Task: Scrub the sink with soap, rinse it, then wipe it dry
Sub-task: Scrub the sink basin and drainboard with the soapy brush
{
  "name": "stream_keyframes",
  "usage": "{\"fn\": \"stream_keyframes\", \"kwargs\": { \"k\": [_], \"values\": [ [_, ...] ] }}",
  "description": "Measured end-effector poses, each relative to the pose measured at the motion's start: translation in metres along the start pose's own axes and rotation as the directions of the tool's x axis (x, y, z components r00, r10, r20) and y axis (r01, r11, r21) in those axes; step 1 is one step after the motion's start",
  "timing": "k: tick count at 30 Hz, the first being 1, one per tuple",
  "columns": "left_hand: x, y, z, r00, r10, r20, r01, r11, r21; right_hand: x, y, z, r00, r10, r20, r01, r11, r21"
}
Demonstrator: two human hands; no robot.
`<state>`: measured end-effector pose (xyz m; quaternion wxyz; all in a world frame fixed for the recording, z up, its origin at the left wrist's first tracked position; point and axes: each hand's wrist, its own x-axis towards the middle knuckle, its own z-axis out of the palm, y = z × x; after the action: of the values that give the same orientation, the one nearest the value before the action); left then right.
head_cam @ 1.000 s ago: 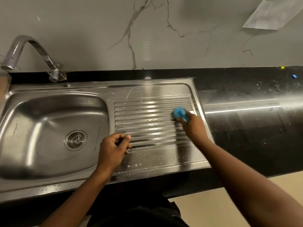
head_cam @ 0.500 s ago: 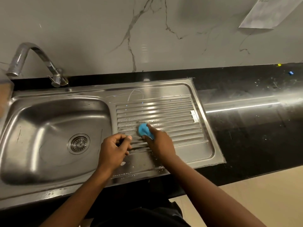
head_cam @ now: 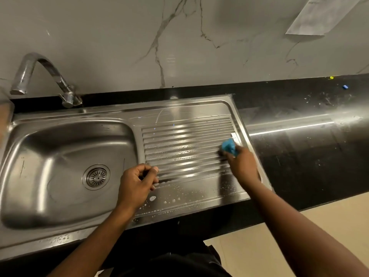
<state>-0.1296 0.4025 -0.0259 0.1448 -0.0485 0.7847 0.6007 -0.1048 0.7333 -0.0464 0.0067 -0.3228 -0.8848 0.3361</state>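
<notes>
A stainless steel sink (head_cam: 60, 148) with a round drain (head_cam: 96, 176) fills the left half of the view, and its ribbed drainboard (head_cam: 185, 140) lies to the right. Soap suds and droplets dot the drainboard's front part. My right hand (head_cam: 242, 165) grips a small blue scrubber (head_cam: 229, 146) and presses it on the right end of the ribs. My left hand (head_cam: 137, 181) rests on the drainboard's left edge beside the basin, fingers curled into a loose fist with nothing seen in it.
A curved chrome tap (head_cam: 40, 76) stands behind the basin at the back left. The black countertop (head_cam: 299, 152) runs off to the right with white specks and two tiny coloured bits near the marble wall. A paper sheet (head_cam: 323, 15) hangs at the top right.
My right hand swept the blue scrubber from the right end of the ribs to the left near my other hand, then back to the right end. My left hand stayed put.
</notes>
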Motion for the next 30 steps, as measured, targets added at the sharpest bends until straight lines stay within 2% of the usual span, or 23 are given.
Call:
{"fn": "stream_keyframes", "kwargs": {
  "k": [4,7,9,11,13,18,21,25,30],
  "values": [
    [0.003,0.005,0.008,1.0,0.005,0.022,-0.005,1.0,0.0,-0.04,-0.044,0.056,0.977,-0.176,0.12,0.176,0.984,0.01],
    [0.003,0.011,0.015,0.999,0.015,0.035,-0.015,1.0,0.003,-0.048,-0.07,0.091,0.921,-0.31,0.236,0.338,0.937,-0.09],
    [0.003,0.014,0.017,0.999,0.024,0.036,-0.025,1.0,0.005,-0.038,-0.081,0.098,0.903,-0.337,0.266,0.382,0.914,-0.136],
    [0.004,0.016,0.018,0.999,0.026,0.028,-0.026,1.0,0.006,-0.024,-0.08,0.091,0.909,-0.325,0.261,0.369,0.919,-0.141],
    [0.005,0.016,0.018,1.0,0.019,0.023,-0.019,1.0,0.006,-0.005,-0.066,0.073,0.94,-0.285,0.189,0.313,0.939,-0.141],
    [0.003,0.011,0.018,1.0,0.003,0.025,-0.003,1.0,0.011,0.042,-0.01,-0.005,0.997,-0.069,-0.021,0.066,0.991,-0.119],
    [0.002,0.008,0.017,1.0,-0.006,0.019,0.006,1.0,0.011,0.061,0.003,-0.023,0.997,0.028,-0.066,-0.034,0.995,-0.098],
    [0.003,0.011,0.018,1.0,-0.002,0.003,0.002,1.0,0.002,0.049,-0.027,0.013,1.0,0.001,-0.016,-0.001,1.0,0.02],
    [0.003,0.01,0.019,1.0,-0.004,-0.002,0.004,1.0,0.008,0.004,-0.078,0.077,0.963,-0.223,0.149,0.219,0.975,0.046]
  ]
}}
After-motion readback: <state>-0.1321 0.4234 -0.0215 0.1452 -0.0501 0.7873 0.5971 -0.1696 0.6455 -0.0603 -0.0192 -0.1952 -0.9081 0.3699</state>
